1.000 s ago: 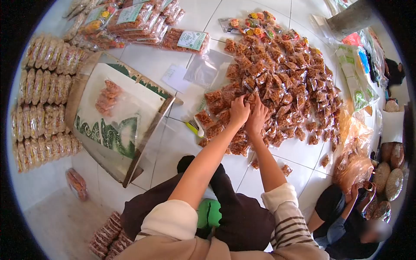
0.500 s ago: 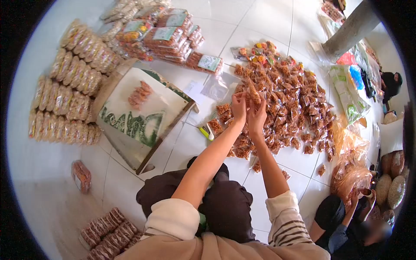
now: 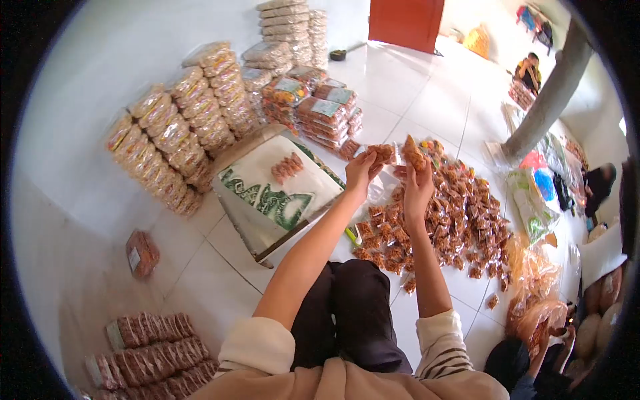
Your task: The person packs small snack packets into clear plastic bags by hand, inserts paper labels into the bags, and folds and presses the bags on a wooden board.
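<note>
My left hand [image 3: 360,175] is closed on a small clear packet of brown snack [image 3: 382,155], held above the near edge of the low table and the pile. My right hand [image 3: 417,190] grips another brown snack packet [image 3: 414,154], which points upward. A narrow gap separates the two packets. Beneath and beyond my right hand spreads a big pile of similar small packets [image 3: 460,213] on the white floor. On the low table [image 3: 257,190] to the left, a short row of packets [image 3: 287,168] lies on a white and green sheet.
Tall stacks of bagged snacks [image 3: 160,143] line the left wall. Larger labelled packs [image 3: 327,113] are stacked behind the table. A pillar [image 3: 550,97] rises at right, near plastic bags [image 3: 533,200]. A co-worker's hands [image 3: 557,337] are at lower right; another person [image 3: 528,72] sits far back.
My hands have lifted from the pile and moved apart, each now with a packet. The view has tilted up, bringing the red door and a seated person into sight.
</note>
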